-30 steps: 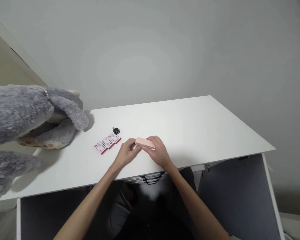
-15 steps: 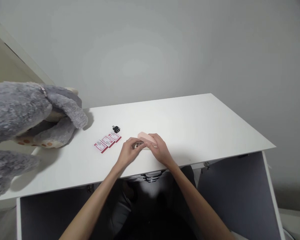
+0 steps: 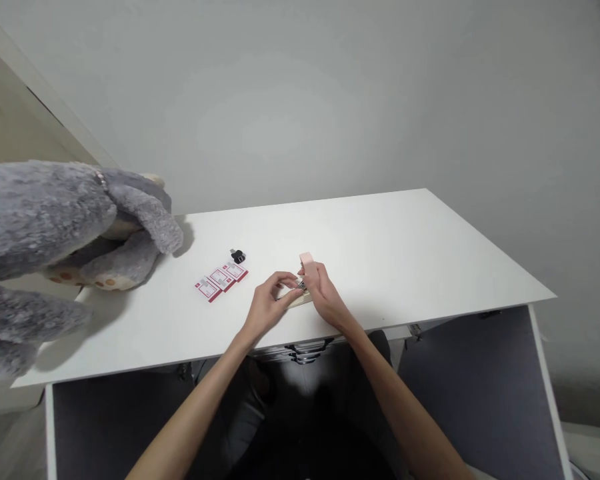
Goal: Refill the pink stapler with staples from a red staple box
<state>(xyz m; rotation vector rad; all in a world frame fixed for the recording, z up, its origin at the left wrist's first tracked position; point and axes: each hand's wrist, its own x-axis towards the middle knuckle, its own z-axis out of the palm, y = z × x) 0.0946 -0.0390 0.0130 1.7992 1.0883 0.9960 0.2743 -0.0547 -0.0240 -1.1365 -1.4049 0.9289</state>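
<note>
Both my hands meet over the white table [image 3: 390, 247] near its front edge. My right hand [image 3: 324, 293] grips a small pink case [image 3: 307, 260], tipped up on end with its top poking above the fingers. My left hand [image 3: 269, 303] pinches at the case's lower end, where a small dark and metallic part shows between the fingertips. A pale flat piece [image 3: 296, 302] lies on the table under both hands. What the left fingertips hold is too small to name.
Three red-and-white cards [image 3: 221, 280] lie in a row left of my hands, with a small black adapter [image 3: 238, 255] just behind them. A large grey plush toy [image 3: 55, 227] fills the table's left end. Below the front edge are dark drawer handles [image 3: 307, 348].
The pink case has swung from lying flat across my fingers to standing on end in my right hand. My left fingertips moved in to its lower end.
</note>
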